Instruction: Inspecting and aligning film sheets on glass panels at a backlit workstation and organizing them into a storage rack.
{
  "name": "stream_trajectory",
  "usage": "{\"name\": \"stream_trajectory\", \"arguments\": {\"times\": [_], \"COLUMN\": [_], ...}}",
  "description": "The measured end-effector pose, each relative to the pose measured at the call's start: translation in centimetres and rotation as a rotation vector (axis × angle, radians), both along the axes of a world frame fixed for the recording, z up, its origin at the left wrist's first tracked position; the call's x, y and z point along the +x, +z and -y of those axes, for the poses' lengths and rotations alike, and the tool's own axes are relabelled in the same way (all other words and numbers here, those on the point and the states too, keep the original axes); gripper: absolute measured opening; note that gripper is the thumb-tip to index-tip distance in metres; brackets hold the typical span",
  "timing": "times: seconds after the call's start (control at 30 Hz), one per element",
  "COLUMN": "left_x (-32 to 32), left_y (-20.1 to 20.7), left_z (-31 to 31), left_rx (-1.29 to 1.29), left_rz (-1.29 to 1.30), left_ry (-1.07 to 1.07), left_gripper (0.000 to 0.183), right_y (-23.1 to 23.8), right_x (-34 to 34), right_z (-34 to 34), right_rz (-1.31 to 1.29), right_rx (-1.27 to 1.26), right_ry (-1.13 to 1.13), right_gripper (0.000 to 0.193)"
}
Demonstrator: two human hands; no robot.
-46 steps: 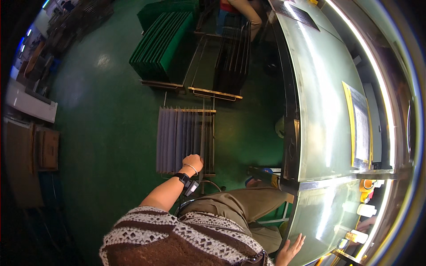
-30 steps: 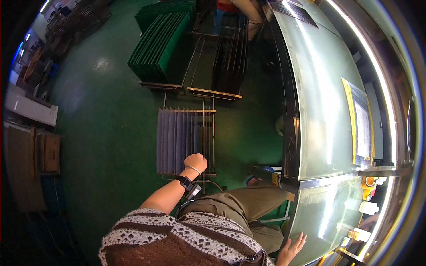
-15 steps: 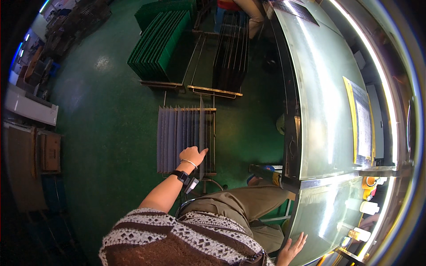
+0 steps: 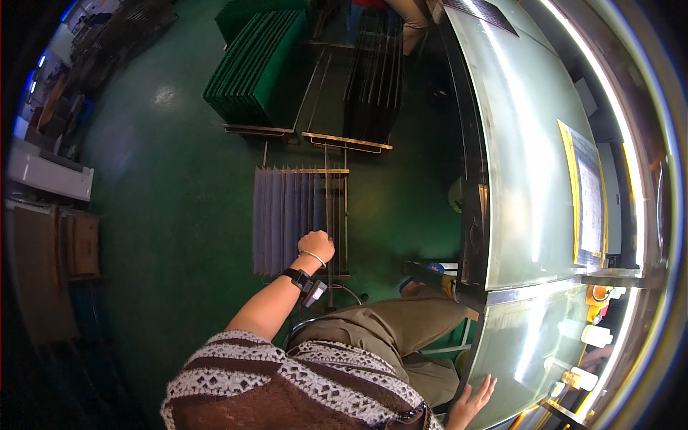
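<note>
My left hand (image 4: 317,246), with a watch and a white bracelet on its wrist, is closed at the right end of a row of thin grey-blue panels (image 4: 276,218). The panels stand upright side by side in a low rack (image 4: 335,171). A thin panel seen nearly edge-on appears to be in its grip, though the fingers hide most of the contact. At the lower right my right hand (image 4: 470,403) rests open, fingers spread, at the near edge of a lit glass-topped table (image 4: 527,344).
Green panels (image 4: 261,68) and dark panels (image 4: 373,79) stand in racks farther off, near another person's leg (image 4: 411,25). A yellow-edged sheet (image 4: 588,190) lies on the table. White bottles (image 4: 596,335) line its right side. Cardboard boxes (image 4: 82,245) stand at the left.
My left hand has moved slightly up and right and turned, its thumb now tucked from sight. The tall panel beside it shows less of its face. My right hand has stayed in place.
</note>
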State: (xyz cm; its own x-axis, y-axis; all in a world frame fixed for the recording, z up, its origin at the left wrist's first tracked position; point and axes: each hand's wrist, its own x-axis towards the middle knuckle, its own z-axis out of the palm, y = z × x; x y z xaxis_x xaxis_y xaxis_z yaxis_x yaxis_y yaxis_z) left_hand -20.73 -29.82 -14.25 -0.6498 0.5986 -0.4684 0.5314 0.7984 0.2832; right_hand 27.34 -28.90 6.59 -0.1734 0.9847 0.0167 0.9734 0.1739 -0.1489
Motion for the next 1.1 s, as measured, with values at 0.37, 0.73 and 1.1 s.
{"name": "stream_trajectory", "arguments": {"times": [0.37,0.73,1.1], "left_x": [-0.2,0.4,-0.8], "left_y": [-1.1,-0.9,2.3], "left_z": [0.1,0.4,-0.6], "left_rx": [-0.045,-0.02,0.027], "left_rz": [0.016,0.005,0.008], "left_ry": [0.03,0.042,-0.032], "left_gripper": [0.033,0.032,0.029], "right_y": [0.2,-1.0,1.3], "right_x": [0.2,1.4,-0.8], "right_z": [0.5,0.6,0.0], "right_rz": [0.003,-0.03,0.008], "right_rx": [-0.039,-0.125,-0.076], "right_ry": [-0.024,-0.154,-0.027], "right_gripper": [0.051,0.055,0.051]}}
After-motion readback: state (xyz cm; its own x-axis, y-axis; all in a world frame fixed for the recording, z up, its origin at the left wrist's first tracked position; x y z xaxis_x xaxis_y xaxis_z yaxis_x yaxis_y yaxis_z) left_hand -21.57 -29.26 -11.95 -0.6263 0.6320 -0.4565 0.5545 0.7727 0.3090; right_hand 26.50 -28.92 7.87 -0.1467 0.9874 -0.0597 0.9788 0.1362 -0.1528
